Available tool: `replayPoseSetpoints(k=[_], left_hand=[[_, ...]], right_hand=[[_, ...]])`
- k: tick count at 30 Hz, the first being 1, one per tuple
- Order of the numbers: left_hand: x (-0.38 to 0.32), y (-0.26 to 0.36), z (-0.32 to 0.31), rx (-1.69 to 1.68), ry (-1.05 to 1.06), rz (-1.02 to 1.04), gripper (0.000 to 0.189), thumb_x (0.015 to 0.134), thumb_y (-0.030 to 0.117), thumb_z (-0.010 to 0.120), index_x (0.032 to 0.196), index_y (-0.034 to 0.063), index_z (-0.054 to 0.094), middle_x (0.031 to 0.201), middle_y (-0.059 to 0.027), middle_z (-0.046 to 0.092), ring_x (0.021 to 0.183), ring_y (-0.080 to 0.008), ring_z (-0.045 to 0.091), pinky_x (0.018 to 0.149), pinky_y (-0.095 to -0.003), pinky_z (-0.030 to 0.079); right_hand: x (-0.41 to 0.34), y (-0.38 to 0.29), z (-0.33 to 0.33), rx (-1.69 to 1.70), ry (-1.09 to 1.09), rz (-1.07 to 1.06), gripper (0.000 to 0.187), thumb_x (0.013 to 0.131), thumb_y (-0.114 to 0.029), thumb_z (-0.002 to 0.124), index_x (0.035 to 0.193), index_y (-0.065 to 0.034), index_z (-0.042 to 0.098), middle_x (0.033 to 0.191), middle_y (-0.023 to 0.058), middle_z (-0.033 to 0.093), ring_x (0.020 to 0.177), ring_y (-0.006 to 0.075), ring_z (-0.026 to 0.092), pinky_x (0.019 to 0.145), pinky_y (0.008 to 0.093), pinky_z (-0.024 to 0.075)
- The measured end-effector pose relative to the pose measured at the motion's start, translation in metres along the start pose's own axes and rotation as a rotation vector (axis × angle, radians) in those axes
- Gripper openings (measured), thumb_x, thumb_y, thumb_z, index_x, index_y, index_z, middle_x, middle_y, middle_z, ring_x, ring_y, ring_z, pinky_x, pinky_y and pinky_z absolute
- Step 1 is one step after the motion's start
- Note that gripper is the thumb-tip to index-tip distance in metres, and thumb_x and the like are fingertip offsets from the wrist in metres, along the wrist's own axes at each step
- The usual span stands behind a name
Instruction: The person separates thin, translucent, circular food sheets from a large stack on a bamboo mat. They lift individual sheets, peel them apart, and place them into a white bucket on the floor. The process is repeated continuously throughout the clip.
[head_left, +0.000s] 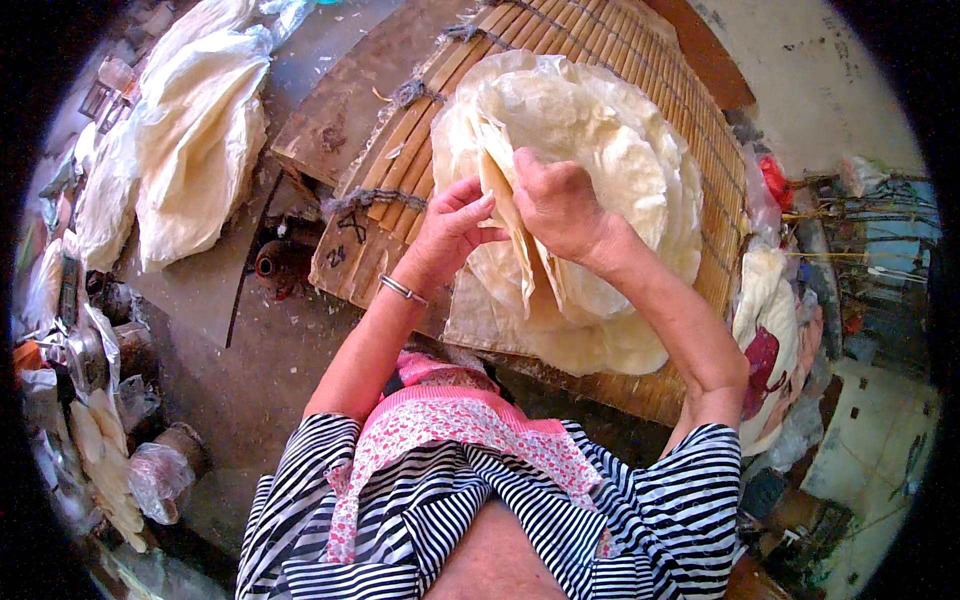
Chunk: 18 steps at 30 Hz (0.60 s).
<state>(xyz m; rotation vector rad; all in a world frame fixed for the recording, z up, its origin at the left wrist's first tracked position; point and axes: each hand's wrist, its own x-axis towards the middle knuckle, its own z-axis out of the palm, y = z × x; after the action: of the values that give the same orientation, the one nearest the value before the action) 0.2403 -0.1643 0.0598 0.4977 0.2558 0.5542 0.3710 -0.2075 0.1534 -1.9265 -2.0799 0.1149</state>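
A stack of thin, pale, round pancake-like sheets (630, 165) lies in front of me on a slatted mat (675, 82) of bamboo or reed. Some upper sheets are raised into a folded ridge (504, 195) on the stack's left part. My right hand (559, 206) is closed on the ridge from the right, with its fingertips mostly hidden. On the other side, my left hand (454, 221) has thumb and fingers apart against the ridge's left edge; whether it grips a sheet is unclear. A metal bangle (403, 289) circles my left wrist.
Under the mat is a worn wooden board (337, 259) with handwritten marks. More large pale sheets (199, 150) lie on plastic at the left. A cylindrical container (169, 469) with plastic wrap stands lower left. Cloth and plastic (769, 322) are heaped beside the mat's right edge.
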Motion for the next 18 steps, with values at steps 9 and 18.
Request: replayPoseSetpoints(k=[9,18], left_hand=[[-0.002,0.0,-0.006,-0.12,-0.018,-0.045,0.032,0.082,0.014,0.05,0.113,0.0047,0.045,0.1,-0.0048,0.055,0.09,-0.0154,0.054,0.074,-0.0354,0.048],[-0.008,-0.004,0.006,0.081,-0.001,0.037,0.051,0.07,0.012,0.064,0.116,0.0042,0.042,0.105,-0.0032,0.051,0.094,-0.0131,0.049,0.079,-0.031,0.044]], right_hand=[[-0.001,0.008,0.009,0.045,0.031,0.034,0.011,0.068,-0.008,0.05,0.075,-0.0032,0.044,0.055,0.0189,0.052,0.055,0.0353,0.055,0.051,0.043,0.0446],[-0.004,0.017,0.017,0.103,0.069,0.013,0.01,0.067,-0.008,0.049,0.073,-0.0033,0.043,0.054,0.0193,0.052,0.054,0.0364,0.054,0.051,0.0453,0.0438]])
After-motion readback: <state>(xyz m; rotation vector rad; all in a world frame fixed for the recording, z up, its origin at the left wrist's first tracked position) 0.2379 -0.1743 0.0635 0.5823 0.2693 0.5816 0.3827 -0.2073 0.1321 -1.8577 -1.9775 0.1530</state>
